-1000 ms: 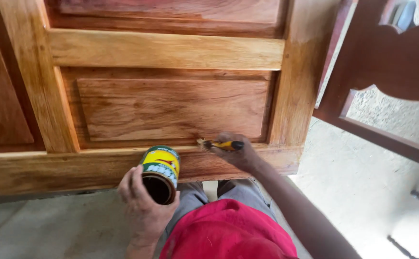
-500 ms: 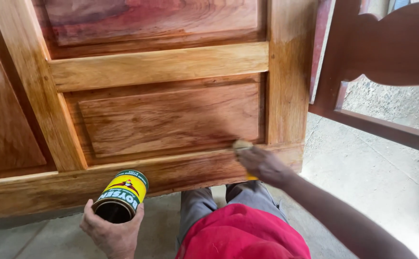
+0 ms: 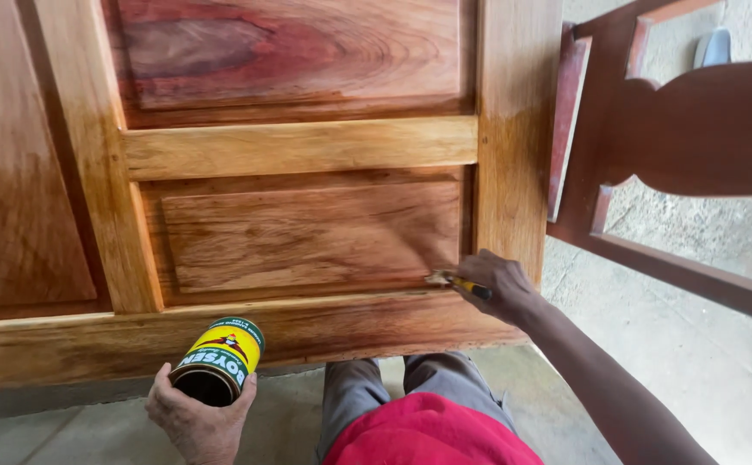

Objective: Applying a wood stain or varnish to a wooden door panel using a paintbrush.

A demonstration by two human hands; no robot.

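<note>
The open-topped yellow can has been lowered and tipped by the left hand closed around it, its long axis now leaning up and to the right. Farther off, the brush gripped in the right hand has been carried right along the door panel; it lies nearly level, bristles pointing left into the lower corner

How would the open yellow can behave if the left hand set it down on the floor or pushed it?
The yellow can is a rigid metal cylinder, so it likely would not bend in the left hand. It is open and tilted, so liquid inside could spill if tipped further. On its side it would probably roll across the concrete floor; upright, a push might slide it.
</note>
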